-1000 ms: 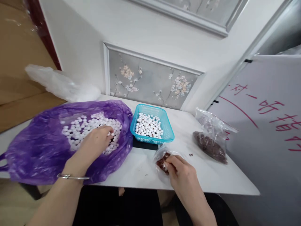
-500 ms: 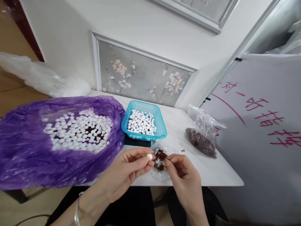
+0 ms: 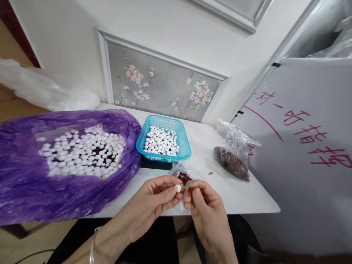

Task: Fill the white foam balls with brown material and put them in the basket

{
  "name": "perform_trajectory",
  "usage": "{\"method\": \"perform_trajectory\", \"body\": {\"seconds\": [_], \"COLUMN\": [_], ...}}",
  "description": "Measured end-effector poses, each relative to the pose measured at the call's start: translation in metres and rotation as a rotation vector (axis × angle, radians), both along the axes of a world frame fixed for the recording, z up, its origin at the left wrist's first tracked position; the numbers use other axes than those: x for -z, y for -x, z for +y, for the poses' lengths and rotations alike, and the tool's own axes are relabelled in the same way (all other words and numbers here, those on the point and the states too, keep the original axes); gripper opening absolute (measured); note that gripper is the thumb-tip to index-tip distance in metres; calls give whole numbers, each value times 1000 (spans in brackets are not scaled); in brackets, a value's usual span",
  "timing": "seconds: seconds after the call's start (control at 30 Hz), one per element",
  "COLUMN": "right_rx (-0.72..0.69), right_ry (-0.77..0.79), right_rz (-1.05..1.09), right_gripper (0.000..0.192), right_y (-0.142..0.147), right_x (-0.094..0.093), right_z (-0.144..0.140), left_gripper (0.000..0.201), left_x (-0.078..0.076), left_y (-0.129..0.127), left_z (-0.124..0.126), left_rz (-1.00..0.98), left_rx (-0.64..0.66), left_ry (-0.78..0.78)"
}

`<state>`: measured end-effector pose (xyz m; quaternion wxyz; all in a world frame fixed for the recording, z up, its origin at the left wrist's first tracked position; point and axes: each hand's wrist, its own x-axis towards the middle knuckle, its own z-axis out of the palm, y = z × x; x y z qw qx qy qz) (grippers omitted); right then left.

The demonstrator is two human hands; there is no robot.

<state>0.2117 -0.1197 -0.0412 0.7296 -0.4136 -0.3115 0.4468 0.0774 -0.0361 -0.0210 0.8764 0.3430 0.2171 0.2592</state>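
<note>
Between the left hand's (image 3: 148, 207) thumb and fingers: one small round white ball (image 3: 178, 188), no brown piece visible on it. Right hand (image 3: 210, 211) alongside, fingertips pinched; contents cannot be told. Behind: loose dark-brown shreds (image 3: 183, 178). Beyond: turquoise perforated plastic basket (image 3: 185, 141), partly filled with similar balls. Many more remain in the crinkled purple plastic bag (image 3: 74, 194).

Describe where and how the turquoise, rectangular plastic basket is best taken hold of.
Probably best by the rim at its right end as pictured, reaching in from the right: the turquoise basket widens to a lip there, with bare inner wall beside the small round white balls for a thumb. The left side looks harder, since the crinkled purple plastic bag crowds it.
</note>
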Motion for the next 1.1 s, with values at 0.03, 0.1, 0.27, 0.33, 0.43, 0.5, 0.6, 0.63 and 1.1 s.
{"method": "perform_trajectory", "body": {"seconds": [0.03, 0.1, 0.27, 0.33, 0.43, 0.5, 0.6, 0.63, 1.1], "right_rx": [-5, 9, 111, 140, 163, 173, 183, 187, 234], "right_ry": [3, 27, 69, 64, 33, 19, -33, -57, 18], "right_rz": [12, -9, -205, -282, -345, -371, -379, -376, -457], "right_gripper": [8, 8, 7, 8, 8, 8, 10, 11, 9], "right_y": [-1, -2, 4, 9, 16, 19, 22, 23, 30], "right_x": [0, 0, -1, -6, -14, -18, -20, -19, -21], "right_z": [-1, -3, -9, -11, -11, -10, -7, -6, -7], "left_gripper": [13, 11, 14, 12, 5, 4, 5, 5, 4], "left_x": [0, -1, -1, -1, 0, -1, -2, -2, -4], "left_y": [0, 1, 6, 7, 8, 7, 6, 5, 7], "left_z": [0, 0, 1, 2, 2, 1, 0, 0, 0], "left_rz": [-1, 1, -39, -60, -72, -88, -93, -89, -63], "left_rx": [-1, -4, -8, 1, 23, 25, 18, 9, -17], "left_ry": [0, -5, -28, -50, -83, -83, -74, -67, -225]}}
